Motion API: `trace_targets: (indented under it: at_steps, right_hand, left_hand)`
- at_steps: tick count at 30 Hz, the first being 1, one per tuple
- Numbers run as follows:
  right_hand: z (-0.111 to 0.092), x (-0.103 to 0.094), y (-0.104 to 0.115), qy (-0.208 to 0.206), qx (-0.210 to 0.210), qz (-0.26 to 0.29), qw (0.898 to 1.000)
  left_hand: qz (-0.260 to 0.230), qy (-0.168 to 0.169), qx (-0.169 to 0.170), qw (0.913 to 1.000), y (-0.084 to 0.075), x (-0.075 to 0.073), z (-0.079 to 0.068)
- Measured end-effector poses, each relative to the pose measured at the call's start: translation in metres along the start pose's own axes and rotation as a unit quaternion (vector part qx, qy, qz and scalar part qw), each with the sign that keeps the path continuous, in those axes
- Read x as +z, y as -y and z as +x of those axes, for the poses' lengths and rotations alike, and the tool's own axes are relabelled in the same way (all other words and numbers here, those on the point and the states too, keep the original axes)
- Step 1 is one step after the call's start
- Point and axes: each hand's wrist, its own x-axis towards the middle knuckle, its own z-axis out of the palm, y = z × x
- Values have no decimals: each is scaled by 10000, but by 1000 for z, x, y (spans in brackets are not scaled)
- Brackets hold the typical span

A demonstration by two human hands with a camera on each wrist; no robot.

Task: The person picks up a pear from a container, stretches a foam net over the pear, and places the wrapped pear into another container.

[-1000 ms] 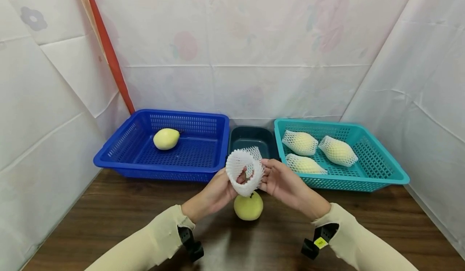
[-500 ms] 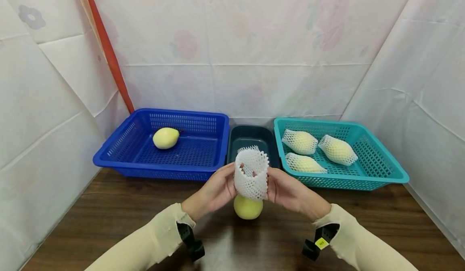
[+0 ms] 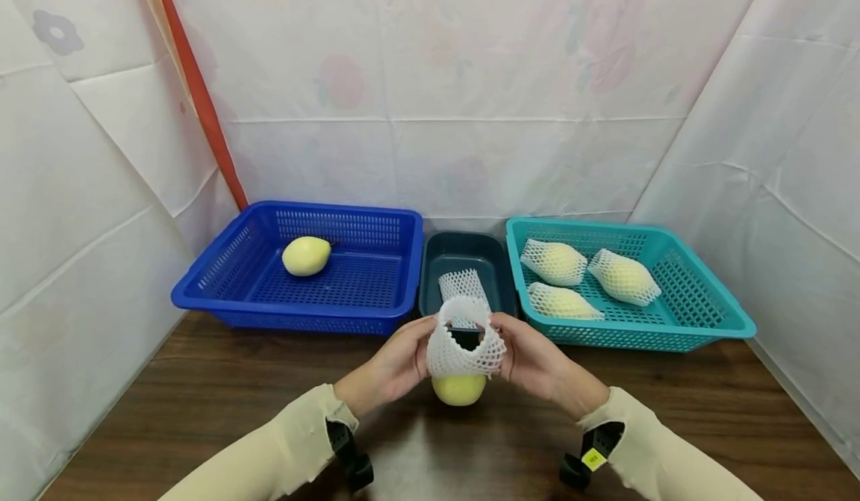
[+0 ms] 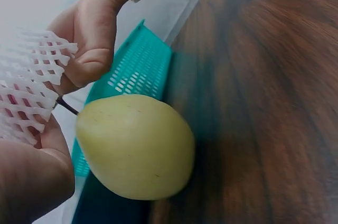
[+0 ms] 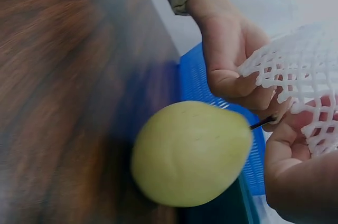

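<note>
Between my two hands a white foam net sleeve [image 3: 463,355] is stretched open, its wide mouth facing up toward the head camera. My left hand [image 3: 398,361] pinches its left side and my right hand [image 3: 537,355] pinches the right side. Right below it a yellow pear [image 3: 459,390] stands upright on the table, its top hidden behind the sleeve in the head view. Both wrist views show the pear [image 4: 134,147] bare, with its dark stem [image 5: 263,122] pointing up at the sleeve's lower edge.
At the left, a blue basket [image 3: 336,310] holds one bare pear [image 3: 306,256]. A teal basket [image 3: 645,337] at the right has several net-wrapped pears [image 3: 625,277]. Between them a dark green tray [image 3: 437,251] contains another foam net [image 3: 463,284]. Cloth walls [image 3: 430,165] stand behind and beside.
The sleeve's mouth has been pulled wider between both hands, and the sleeve has come lower over the pear in the head view. Pears and baskets have stayed put.
</note>
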Motion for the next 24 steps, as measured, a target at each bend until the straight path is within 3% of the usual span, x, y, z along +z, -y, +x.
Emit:
trace_targets:
  at_steps: [9,19,24]
  right_hand:
    - [5,-16,-20,-24,30,-433,9991]
    - [10,-31,-30,191,-448,-1306,9902]
    - [12,-38,-36,236,-433,-1494,9875]
  left_hand:
    - [822,-379,-77,9959,14,-13,0]
    - [1525,-674,19,9860,21,-21,0]
    - [1768,-793,-80,9810,24,-25,0]
